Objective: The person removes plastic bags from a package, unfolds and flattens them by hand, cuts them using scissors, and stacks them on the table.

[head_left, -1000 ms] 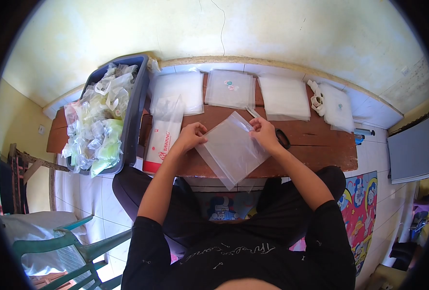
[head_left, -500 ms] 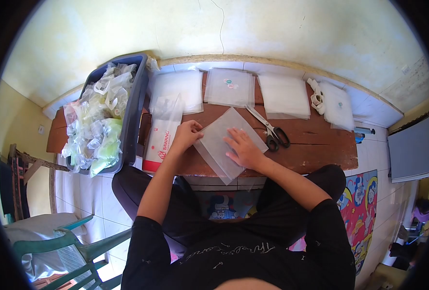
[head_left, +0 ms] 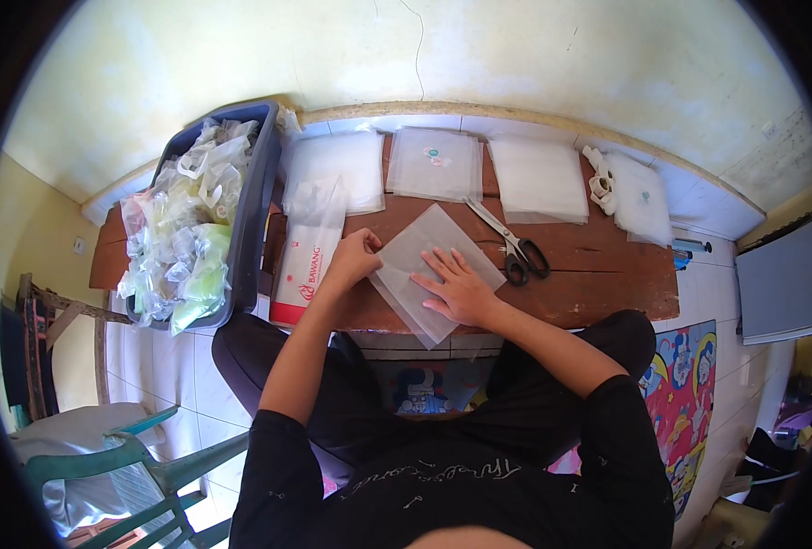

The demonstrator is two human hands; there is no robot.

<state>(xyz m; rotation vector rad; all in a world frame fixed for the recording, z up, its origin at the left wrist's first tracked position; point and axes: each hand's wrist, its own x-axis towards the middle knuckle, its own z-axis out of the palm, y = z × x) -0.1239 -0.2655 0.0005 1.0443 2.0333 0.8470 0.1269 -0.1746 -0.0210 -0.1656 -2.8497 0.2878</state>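
Observation:
A square clear plastic bag [head_left: 429, 240] lies turned like a diamond on the brown wooden table, its near corner reaching past the front edge. My left hand [head_left: 358, 256] is at its left corner, thumb and fingers pinched together there. My right hand [head_left: 461, 288] rests palm down on the bag's surface with the fingers spread. Just right of the bag, a pair of scissors [head_left: 513, 247] with black handles lies partly open. On the left is a white and red plastic packet [head_left: 307, 265] printed "BAWANG".
A dark blue bin [head_left: 264, 174] full of crumpled plastic bags stands at the left. Along the wall sit several stacks of clear plastic [head_left: 538, 178], with a coil of white strap [head_left: 600, 181] between two of them. A green chair [head_left: 163, 471] is at lower left.
My right hand has slid slightly toward me and left across the bag, its fingers spreading wider. My left hand stays at the left corner.

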